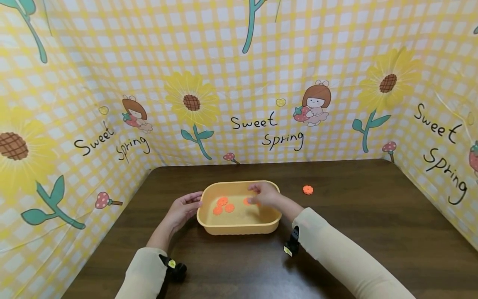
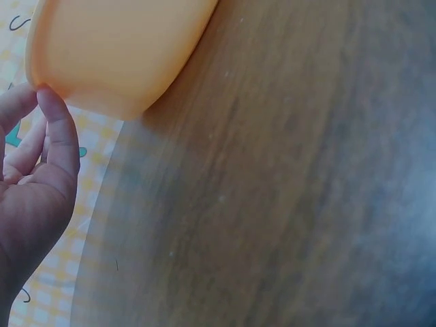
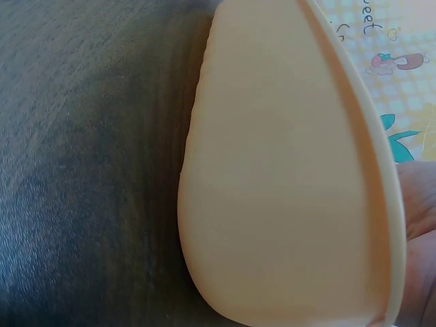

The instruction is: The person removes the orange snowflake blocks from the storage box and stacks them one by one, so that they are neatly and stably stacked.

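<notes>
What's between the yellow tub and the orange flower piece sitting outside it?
Nothing: the head view shows bare brown table between the tub and the loose orange piece.

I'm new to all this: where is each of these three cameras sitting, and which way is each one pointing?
Head: worn on the head, looking forward and down at the brown table, the yellow tub, orange discs, both sleeves, the left hand and right hand.
Left wrist: looks along the palm; the fingertips touch the tub's outer wall.
Right wrist: close beside the tub's wall; only a sliver of hand at the right edge.
Shared: all three show the tub and table.
</notes>
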`<state>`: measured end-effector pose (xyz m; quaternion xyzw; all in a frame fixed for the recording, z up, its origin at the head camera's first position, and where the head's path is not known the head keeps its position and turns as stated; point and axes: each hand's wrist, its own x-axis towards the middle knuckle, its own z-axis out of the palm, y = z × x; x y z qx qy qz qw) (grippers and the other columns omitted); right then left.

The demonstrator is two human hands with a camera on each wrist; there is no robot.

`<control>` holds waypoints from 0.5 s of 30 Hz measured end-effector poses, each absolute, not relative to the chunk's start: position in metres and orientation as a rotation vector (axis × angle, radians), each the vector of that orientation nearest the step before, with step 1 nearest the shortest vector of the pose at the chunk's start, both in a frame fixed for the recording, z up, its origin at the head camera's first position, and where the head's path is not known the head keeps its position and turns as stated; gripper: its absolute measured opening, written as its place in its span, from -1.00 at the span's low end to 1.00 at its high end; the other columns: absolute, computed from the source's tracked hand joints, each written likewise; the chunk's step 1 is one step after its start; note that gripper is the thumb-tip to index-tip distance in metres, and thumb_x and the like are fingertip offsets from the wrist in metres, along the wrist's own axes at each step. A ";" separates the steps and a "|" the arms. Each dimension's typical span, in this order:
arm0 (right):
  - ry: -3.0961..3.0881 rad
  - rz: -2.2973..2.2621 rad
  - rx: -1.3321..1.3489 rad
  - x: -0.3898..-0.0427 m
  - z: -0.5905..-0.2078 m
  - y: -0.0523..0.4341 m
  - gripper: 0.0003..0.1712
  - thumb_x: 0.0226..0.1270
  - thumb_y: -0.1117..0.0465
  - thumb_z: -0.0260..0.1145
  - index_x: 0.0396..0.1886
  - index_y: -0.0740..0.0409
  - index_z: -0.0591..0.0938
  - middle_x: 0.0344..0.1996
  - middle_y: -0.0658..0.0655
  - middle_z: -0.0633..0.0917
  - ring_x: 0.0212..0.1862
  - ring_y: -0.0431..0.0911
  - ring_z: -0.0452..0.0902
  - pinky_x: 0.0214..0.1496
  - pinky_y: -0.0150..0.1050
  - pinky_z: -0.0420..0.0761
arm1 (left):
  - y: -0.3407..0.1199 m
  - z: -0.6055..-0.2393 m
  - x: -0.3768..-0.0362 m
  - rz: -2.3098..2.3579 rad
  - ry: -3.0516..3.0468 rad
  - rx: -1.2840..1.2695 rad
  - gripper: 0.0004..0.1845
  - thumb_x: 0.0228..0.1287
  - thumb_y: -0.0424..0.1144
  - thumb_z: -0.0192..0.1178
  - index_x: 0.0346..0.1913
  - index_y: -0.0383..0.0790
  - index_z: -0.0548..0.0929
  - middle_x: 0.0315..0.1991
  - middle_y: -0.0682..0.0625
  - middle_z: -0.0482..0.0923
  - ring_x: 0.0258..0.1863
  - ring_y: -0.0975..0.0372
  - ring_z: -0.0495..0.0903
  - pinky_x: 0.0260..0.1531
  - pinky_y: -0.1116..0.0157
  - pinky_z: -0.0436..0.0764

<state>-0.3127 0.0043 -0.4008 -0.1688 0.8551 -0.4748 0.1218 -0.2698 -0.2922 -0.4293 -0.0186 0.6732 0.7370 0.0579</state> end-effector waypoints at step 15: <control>2.496 -1.324 -0.459 -0.307 -0.403 0.001 -0.43 -0.07 0.30 0.41 0.03 0.23 0.48 -0.04 0.25 0.46 -0.01 0.04 0.36 -0.08 -0.18 0.44 | -0.291 -0.429 -0.269 2.223 2.060 -0.079 -0.50 0.10 -0.45 0.16 0.15 -0.41 0.34 -0.09 -0.18 0.39 -0.15 0.16 0.47 -0.20 0.30 0.52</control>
